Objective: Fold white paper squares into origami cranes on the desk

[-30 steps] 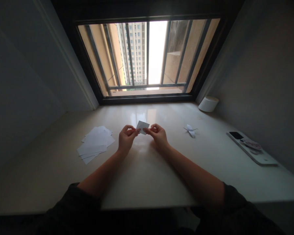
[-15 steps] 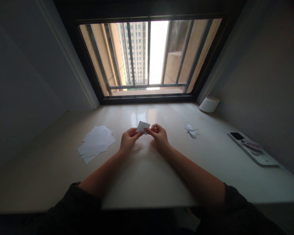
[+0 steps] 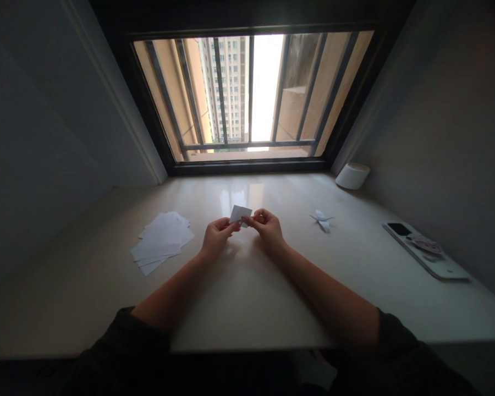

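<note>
Between my two hands, a small folded piece of white paper (image 3: 240,212) is held up above the white sill. My left hand (image 3: 216,235) pinches its left lower edge between thumb and fingers. On the other side, my right hand (image 3: 268,226) grips the lower right part, its thumb lying across the paper. Fingers hide the bottom of the folded paper. To the right lies a folded white paper crane (image 3: 322,220) with thin pointed ends, apart from my hands. A loose fanned stack of white paper sheets (image 3: 160,239) rests left of my left hand.
A phone (image 3: 427,251) with a ring-like attachment on its back lies at the right by the wall. A white cylindrical object (image 3: 352,176) stands in the back right corner. Behind the white sill (image 3: 247,302) is a dark-framed barred window (image 3: 247,168).
The folded paper has tilted slightly and shifted a little. My left thumb and fingers have moved slightly at its edge; my right hand has hardly moved.
</note>
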A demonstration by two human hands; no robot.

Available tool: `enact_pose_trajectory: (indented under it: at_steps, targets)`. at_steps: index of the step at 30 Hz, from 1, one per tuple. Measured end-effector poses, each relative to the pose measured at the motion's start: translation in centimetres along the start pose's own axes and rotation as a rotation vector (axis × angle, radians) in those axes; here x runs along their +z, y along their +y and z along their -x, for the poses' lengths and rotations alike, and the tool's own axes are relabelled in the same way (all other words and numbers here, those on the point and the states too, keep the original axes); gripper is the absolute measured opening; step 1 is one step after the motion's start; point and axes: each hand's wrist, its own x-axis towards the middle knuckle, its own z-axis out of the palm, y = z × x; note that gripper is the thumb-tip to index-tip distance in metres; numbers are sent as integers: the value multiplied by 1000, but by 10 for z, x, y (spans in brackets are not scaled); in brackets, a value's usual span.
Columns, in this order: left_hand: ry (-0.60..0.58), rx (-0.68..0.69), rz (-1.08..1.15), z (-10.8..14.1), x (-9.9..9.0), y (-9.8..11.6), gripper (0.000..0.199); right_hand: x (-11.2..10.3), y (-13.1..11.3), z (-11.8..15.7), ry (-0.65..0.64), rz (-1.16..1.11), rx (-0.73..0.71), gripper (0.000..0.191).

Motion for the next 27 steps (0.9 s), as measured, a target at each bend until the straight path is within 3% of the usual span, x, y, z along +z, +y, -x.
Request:
enact_pose_trajectory:
  at_steps: [11,20,27]
  targets:
    - [85,8,6,1,2,4,34,-3,2,-3,40,-3,-1,40]
    - [72,17,-12,1,1,2,35,-3,2,-3,26,-80,5,44]
    - [30,-4,-22,2,1,4,37,-3,1,-4,26,-14,-36,42]
